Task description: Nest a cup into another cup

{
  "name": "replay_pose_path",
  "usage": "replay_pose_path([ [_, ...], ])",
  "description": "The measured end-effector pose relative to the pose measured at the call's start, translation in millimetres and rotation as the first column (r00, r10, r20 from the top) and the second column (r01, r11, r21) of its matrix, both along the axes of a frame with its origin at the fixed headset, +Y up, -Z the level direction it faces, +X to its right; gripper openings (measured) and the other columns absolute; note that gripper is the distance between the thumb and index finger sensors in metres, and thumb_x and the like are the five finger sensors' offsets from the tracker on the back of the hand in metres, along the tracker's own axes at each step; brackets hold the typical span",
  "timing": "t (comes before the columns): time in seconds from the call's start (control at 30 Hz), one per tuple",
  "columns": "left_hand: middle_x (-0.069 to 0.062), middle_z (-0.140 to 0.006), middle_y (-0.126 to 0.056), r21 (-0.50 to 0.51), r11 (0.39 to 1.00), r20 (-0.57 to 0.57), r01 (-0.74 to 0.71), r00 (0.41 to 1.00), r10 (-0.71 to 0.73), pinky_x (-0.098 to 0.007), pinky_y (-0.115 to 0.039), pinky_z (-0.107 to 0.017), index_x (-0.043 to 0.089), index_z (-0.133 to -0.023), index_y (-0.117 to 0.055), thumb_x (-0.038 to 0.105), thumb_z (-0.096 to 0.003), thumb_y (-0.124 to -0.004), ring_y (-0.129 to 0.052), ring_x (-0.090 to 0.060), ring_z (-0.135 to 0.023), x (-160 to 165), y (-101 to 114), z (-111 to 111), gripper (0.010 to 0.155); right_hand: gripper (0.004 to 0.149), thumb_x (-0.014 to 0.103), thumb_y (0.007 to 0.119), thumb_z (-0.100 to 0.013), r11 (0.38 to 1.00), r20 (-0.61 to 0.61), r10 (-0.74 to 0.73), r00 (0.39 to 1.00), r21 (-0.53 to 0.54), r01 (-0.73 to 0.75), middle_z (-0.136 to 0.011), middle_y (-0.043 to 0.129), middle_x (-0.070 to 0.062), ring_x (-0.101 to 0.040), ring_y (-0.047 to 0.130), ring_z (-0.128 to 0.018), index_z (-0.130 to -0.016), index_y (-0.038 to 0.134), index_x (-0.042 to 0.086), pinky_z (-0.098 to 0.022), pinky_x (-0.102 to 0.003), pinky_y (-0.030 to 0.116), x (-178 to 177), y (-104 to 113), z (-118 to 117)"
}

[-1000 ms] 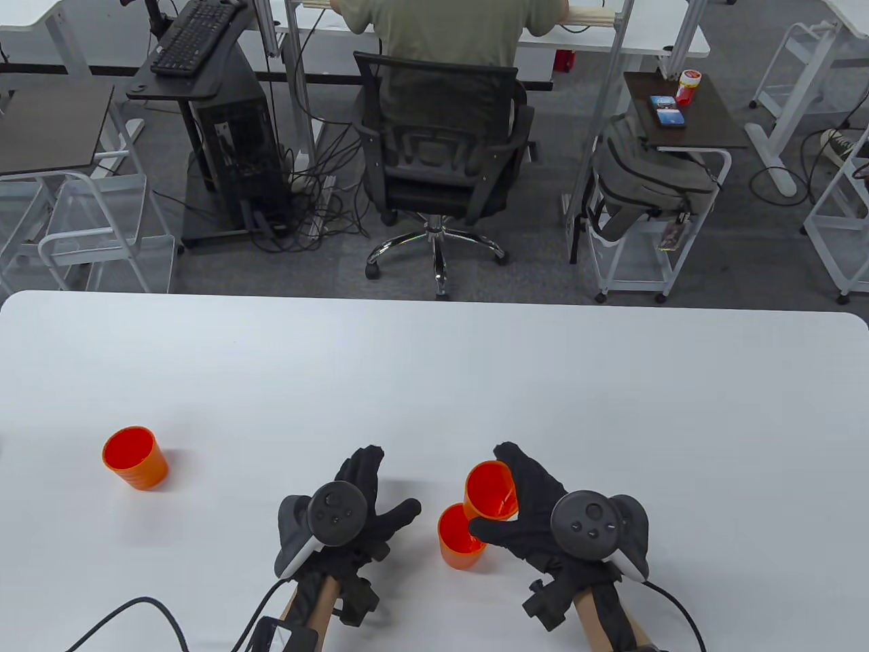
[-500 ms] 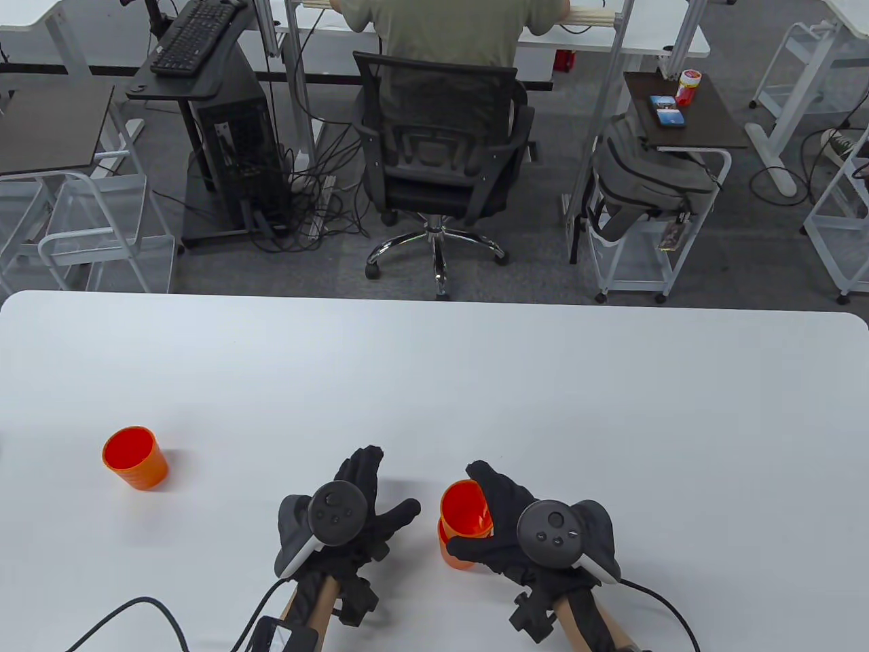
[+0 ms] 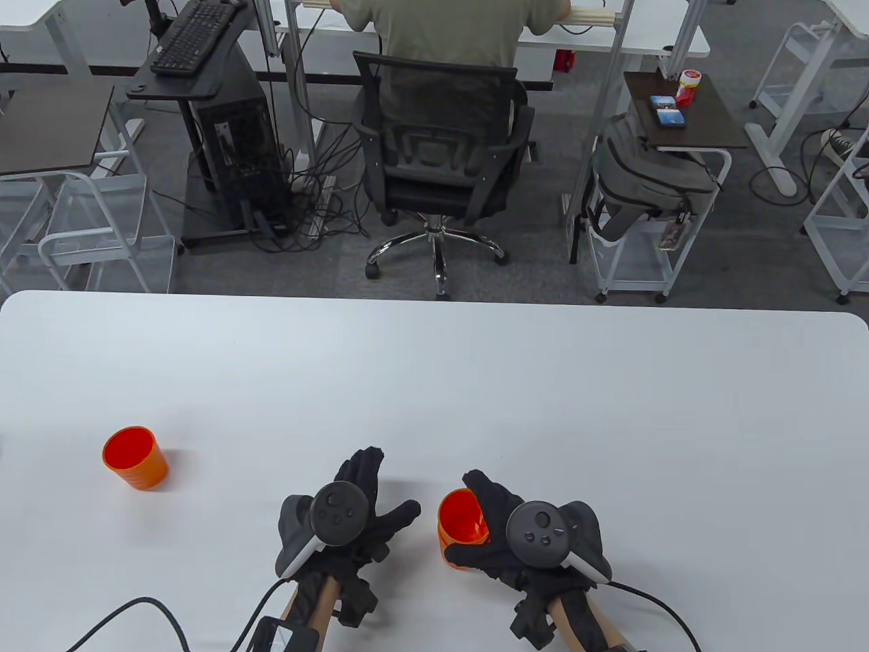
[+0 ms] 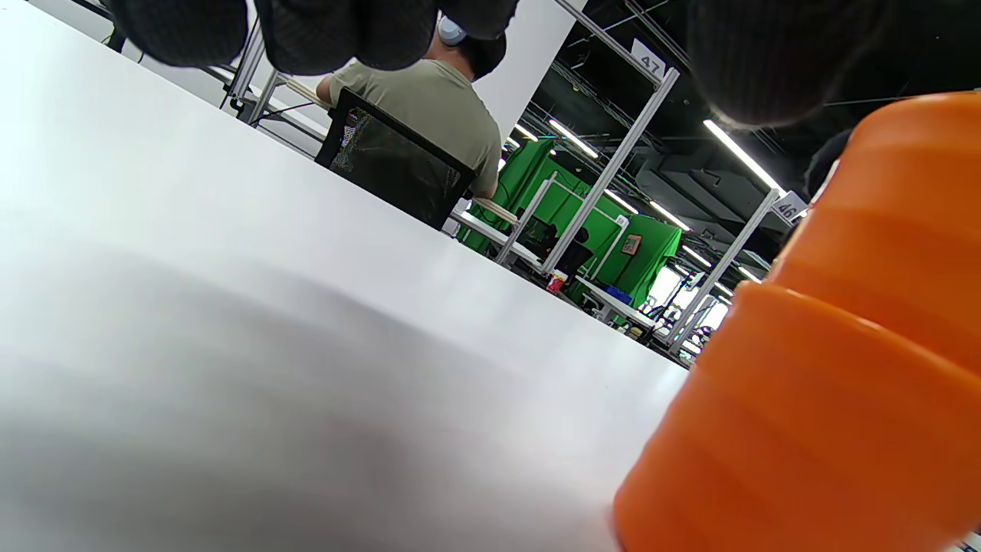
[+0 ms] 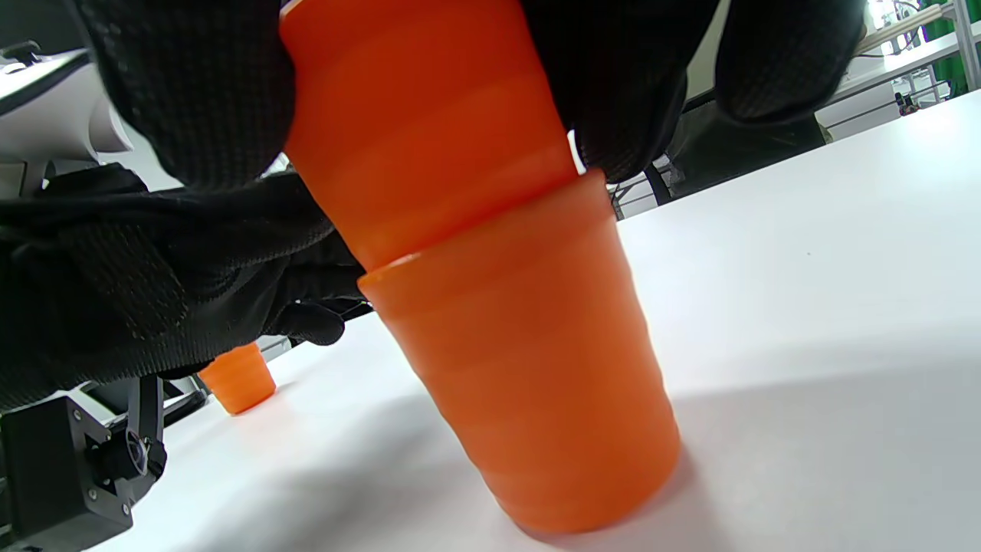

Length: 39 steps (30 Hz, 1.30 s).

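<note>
My right hand (image 3: 478, 526) grips an orange cup (image 3: 462, 516) near its rim and holds it partly sunk into a second orange cup (image 5: 529, 383) that stands on the white table. In the right wrist view the upper cup (image 5: 418, 130) sits inside the lower one, its top part still above the lower rim. My left hand (image 3: 370, 502) lies flat on the table just left of the cups, fingers spread, holding nothing. The stacked cups fill the right of the left wrist view (image 4: 828, 368). A third orange cup (image 3: 134, 457) stands apart at the left.
The white table (image 3: 543, 380) stretches bare beyond the hands to its far edge. Cables (image 3: 129, 611) trail from both wrists at the near edge. Beyond the table are an office chair (image 3: 441, 149) with a seated person, carts and desks.
My right hand carried its cup left and down from beside the standing cup until it sits inside it. My left hand stayed put.
</note>
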State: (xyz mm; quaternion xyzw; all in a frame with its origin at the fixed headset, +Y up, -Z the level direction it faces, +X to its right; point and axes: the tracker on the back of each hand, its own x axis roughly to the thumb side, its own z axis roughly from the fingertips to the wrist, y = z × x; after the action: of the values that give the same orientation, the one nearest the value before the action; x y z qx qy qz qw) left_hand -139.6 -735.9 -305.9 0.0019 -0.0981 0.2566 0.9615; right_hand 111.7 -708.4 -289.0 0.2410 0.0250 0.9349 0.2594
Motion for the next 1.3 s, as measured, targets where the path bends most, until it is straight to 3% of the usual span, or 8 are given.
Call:
replay_pose_path([
  [0.37,-0.032,-0.122,-0.045,0.003,1.0,-0.017,0.01,1.0,-0.009,-0.07,-0.061,-0.072,0.003,-0.117,-0.036,0.069,-0.0492,-0.07,-0.056,-0.055,-0.107,-1,0,0,0.1,0.104,0.057,0.084,-0.047,0.999,-0.012,0.0,1.0,-0.04,-0.001,-0.111,0.054,-0.031,-0.052,0.067,-0.096,-0.115,0.034,-0.003,-0.064,-0.072,0.058,2,-1,-1],
  [0.5,-0.036,-0.121,-0.037,0.021,0.999,-0.085,0.031,0.996,-0.029,-0.07,-0.06,-0.072,0.003,-0.117,-0.034,0.069,-0.0496,-0.07,-0.052,-0.058,-0.107,-12,4,-1,0.101,0.105,0.058,0.084,-0.046,0.998,-0.002,-0.056,0.998,-0.025,0.056,-0.112,0.053,-0.031,-0.054,0.066,-0.097,-0.116,0.034,-0.002,-0.065,-0.073,0.057,12,9,-1],
  [0.63,-0.036,-0.121,-0.036,0.079,0.996,-0.211,0.044,0.977,-0.026,-0.07,-0.059,-0.072,0.002,-0.117,-0.033,0.069,-0.0498,-0.07,-0.051,-0.058,-0.107,-42,14,-1,0.101,0.104,0.059,0.084,-0.046,0.992,0.037,-0.122,0.992,0.016,0.122,-0.112,0.053,-0.031,-0.054,0.065,-0.097,-0.115,0.035,-0.002,-0.065,-0.073,0.057,30,23,1],
  [0.87,-0.04,-0.119,-0.033,0.152,0.984,-0.561,0.089,0.828,0.012,-0.07,-0.059,-0.071,0.0,-0.116,-0.029,0.068,-0.0509,-0.07,-0.05,-0.06,-0.105,-116,17,2,0.103,0.104,0.058,0.085,-0.046,0.979,0.166,-0.198,0.966,0.081,0.186,-0.113,0.053,-0.031,-0.055,0.064,-0.097,-0.115,0.036,-0.001,-0.065,-0.074,0.056,73,31,-3],
  [1.3,-0.04,-0.119,-0.031,0.053,0.992,-0.768,0.114,0.639,-0.032,-0.069,-0.058,-0.072,-0.001,-0.116,-0.029,0.068,-0.0512,-0.07,-0.046,-0.061,-0.104,-204,14,-32,0.103,0.103,0.058,0.084,-0.046,0.974,0.294,-0.225,0.929,0.086,0.209,-0.113,0.053,-0.031,-0.055,0.064,-0.097,-0.115,0.036,-0.001,-0.065,-0.074,0.055,109,23,-12],
])
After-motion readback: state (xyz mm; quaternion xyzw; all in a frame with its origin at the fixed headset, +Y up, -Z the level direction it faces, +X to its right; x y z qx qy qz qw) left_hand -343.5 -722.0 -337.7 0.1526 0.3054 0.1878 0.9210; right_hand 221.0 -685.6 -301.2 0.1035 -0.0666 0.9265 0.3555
